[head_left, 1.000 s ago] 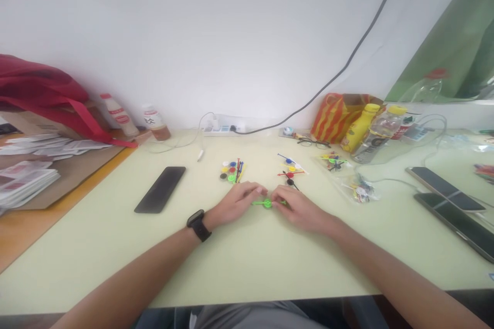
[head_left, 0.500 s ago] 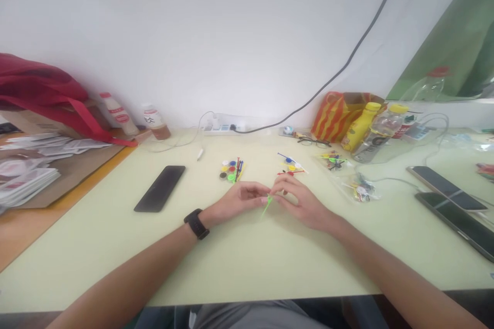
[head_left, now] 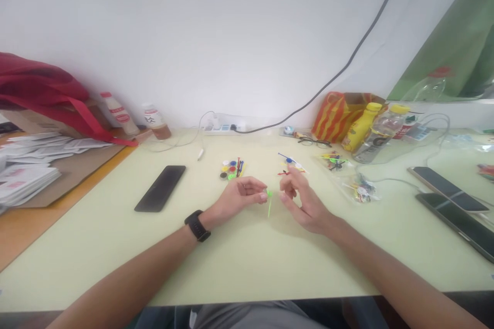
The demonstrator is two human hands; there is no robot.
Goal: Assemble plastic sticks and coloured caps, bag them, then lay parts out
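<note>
My left hand (head_left: 244, 194) pinches a small bright green plastic piece (head_left: 269, 203) between thumb and fingertips, its thin stem pointing down above the table. My right hand (head_left: 304, 200) is just to the right, apart from the piece, with its fingers loosely curled, thumb and fingertips separated, and nothing visible between them. Beyond my left hand lies a group of coloured discs and sticks (head_left: 232, 169). Beyond my right fingertips is another small group with a blue stick (head_left: 285, 158) and a red arrow-shaped piece (head_left: 284, 173), partly hidden by that hand.
A black phone (head_left: 159, 188) lies left of my hands. Clear bags of coloured parts (head_left: 362, 189) are to the right, near two more phones (head_left: 450, 188). Glasses (head_left: 314, 142), a power strip (head_left: 219, 128), bottles (head_left: 360, 126) and a striped bag (head_left: 328, 115) line the back.
My right hand has let go of the green piece and moved slightly right, its fingers parting. The green piece stays in my left fingertips, its stem now hanging more upright.
</note>
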